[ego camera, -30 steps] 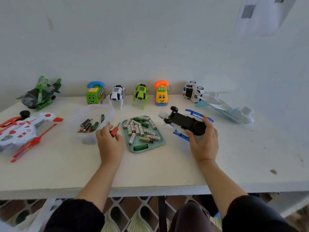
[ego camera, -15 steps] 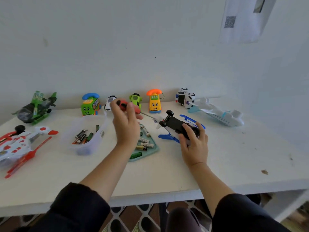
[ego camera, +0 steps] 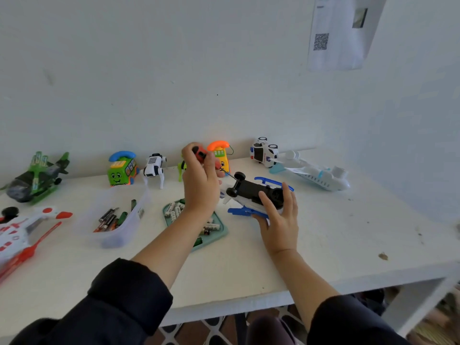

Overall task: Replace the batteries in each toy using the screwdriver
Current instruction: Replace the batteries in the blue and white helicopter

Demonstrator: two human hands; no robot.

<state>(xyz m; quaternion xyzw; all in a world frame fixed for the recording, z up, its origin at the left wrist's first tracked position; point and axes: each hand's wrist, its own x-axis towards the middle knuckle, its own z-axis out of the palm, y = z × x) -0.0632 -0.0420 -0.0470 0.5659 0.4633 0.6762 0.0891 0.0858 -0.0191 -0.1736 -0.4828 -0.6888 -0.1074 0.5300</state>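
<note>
Head cam: toys line the wall — green heli, green phone, robot dog, orange phone, police car, white plane; red heli far left. L hand blocks the green toy behind it and part of the tray.

Vs 0.5 s ago: L hand, gripping the screwdriver, moved right; tip now at the wheel end of the upturned blue toy. R hand curls around that toy, steadying it on the table.

Clear tub: used batts. Tray: loose batts.
</note>
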